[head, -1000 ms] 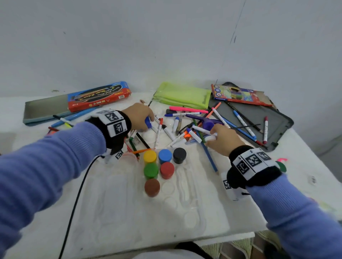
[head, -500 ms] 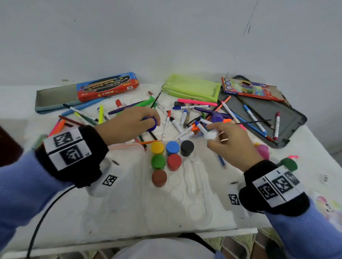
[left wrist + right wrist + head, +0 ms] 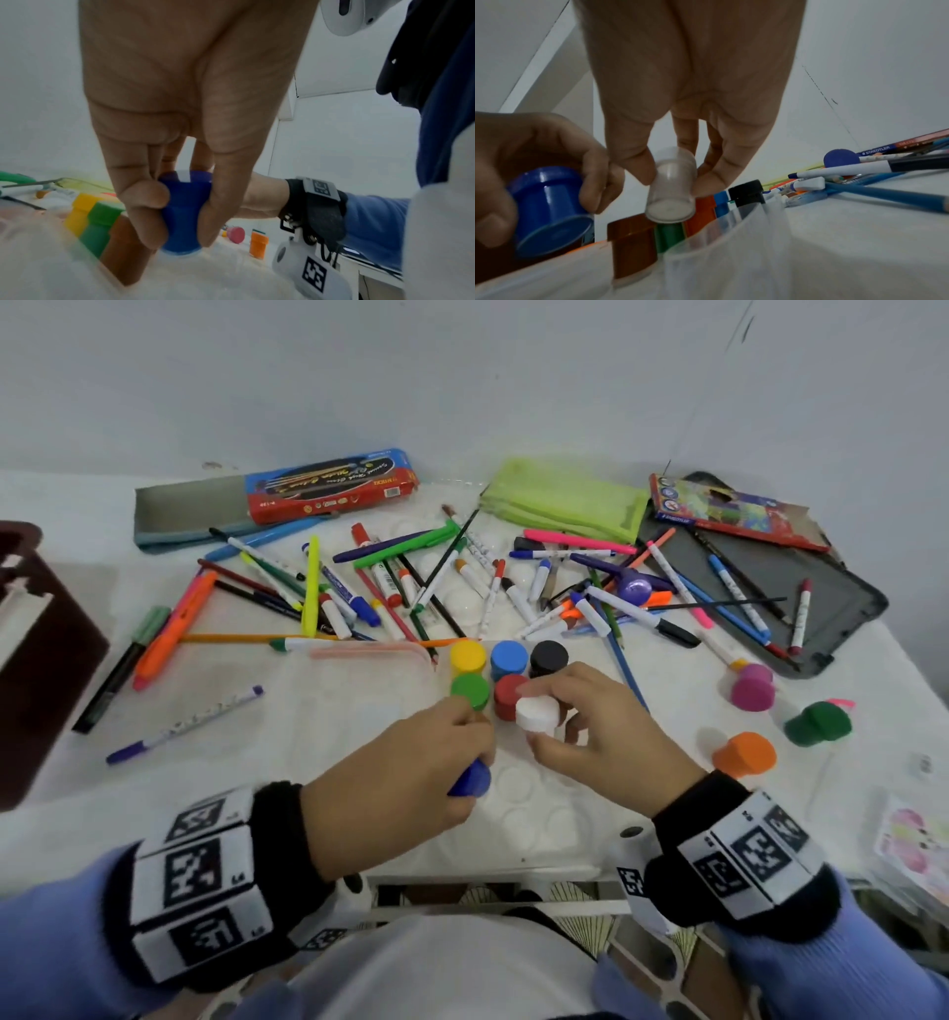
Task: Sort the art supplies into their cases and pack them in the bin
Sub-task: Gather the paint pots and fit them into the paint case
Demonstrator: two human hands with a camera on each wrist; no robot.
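At the near edge of the table, over the clear paint tray with its six seated pots, we hold two more: our left hand grips a dark blue paint pot at the tray, and our right hand pinches a white paint pot above the red one. Either could, we judge, tip a seated neighbour or miss its well. Only the right wrist view shows the white pot clear of the tray; the head view alone shows markers unsorted.
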